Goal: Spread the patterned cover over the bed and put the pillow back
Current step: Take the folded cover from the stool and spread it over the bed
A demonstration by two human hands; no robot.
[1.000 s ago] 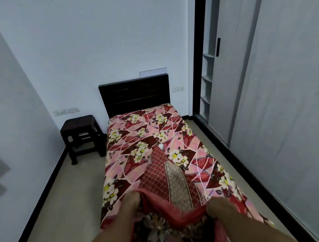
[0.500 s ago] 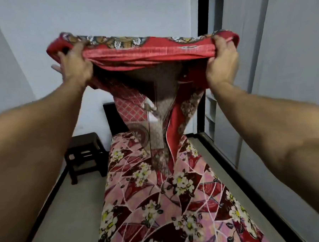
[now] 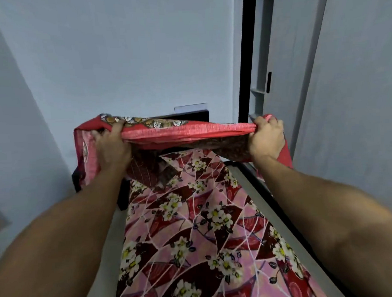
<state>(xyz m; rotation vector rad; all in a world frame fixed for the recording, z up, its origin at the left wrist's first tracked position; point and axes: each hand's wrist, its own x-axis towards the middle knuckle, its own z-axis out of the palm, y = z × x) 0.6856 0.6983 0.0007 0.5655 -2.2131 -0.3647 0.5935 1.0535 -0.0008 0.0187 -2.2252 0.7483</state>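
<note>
"Red cover [image 3: 189,131]: position?"

"Held up in the air, one edge stretched taut between the two hands. The rest is bunched and hangs below them, and its ends trail past the outer side of each hand."

"Hands?"

"Left hand [image 3: 112,150] and right hand [image 3: 267,140] each have their fingers curled tight round that edge, arms out in front."

"Bed?"

"Bed [image 3: 194,228] lies below and beyond the hands, with a floral sheet on it. Headboard [image 3: 188,115] shows just beyond the cover. No pillow in view."

"Step in hand?"

"Judged: casting the cover out. It is not yet laid."

"Next move?"

"Likely a forward throw so the free end lands beyond the hands, toward the headboard. The held edge would then be lowered square to the bed. The hanging folds may land bunched and need smoothing. The pillow comes last."
</note>
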